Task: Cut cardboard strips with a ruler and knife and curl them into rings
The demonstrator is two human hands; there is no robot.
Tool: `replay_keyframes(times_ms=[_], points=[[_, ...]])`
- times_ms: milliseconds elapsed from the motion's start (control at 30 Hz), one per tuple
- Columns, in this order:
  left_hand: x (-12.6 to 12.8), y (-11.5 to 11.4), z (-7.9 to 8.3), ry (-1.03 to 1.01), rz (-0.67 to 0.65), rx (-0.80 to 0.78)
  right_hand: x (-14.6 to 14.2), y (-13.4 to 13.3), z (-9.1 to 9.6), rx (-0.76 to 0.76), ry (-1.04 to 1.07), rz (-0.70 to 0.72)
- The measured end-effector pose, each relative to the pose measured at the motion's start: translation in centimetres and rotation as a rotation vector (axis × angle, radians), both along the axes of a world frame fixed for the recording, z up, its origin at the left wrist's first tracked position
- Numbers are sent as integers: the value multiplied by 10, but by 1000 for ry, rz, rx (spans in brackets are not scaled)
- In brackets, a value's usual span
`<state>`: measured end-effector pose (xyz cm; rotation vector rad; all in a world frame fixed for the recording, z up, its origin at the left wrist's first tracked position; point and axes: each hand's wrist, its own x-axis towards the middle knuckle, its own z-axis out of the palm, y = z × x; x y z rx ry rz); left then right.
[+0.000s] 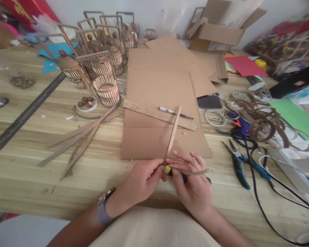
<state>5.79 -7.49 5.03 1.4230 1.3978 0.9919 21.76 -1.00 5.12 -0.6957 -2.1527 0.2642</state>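
Observation:
A narrow cardboard strip [174, 132] rises from my fingertips over the cardboard sheet and shows a corrugated edge. My left hand [145, 178], with a watch on its wrist, pinches the strip's lower end between thumb and fingers. Close against it, my right hand [193, 178] grips the same spot with thumb and forefinger, its other fingers partly spread. A thin brown tail crosses the right fingers; whether it belongs to the same strip, I cannot tell. Beneath the right hand lies a yellow and black tool [168, 169], mostly hidden. A pen [175, 112] rests on a flat cardboard piece [144, 110].
Cardboard sheets [157, 82] cover the table's middle. Small slatted lantern-like baskets [106, 92] with handles stand at back left; loose cardboard strips [79, 145] lie before them. At right are pliers [238, 164], a blue glue gun [240, 125], cables, tape rolls [215, 117] and curled strips.

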Motion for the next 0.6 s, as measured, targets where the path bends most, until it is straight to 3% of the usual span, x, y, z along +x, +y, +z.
replay_keyframes(times_ms=[200,400,600], points=[[0,1,0,-81,2,-49,2,1,-3,6,7,37],[1,0,-6,-15,10,18,1,-1,-8,57,0,10],[3,0,-2,25,6,73,0,-3,-3,33,18,28]])
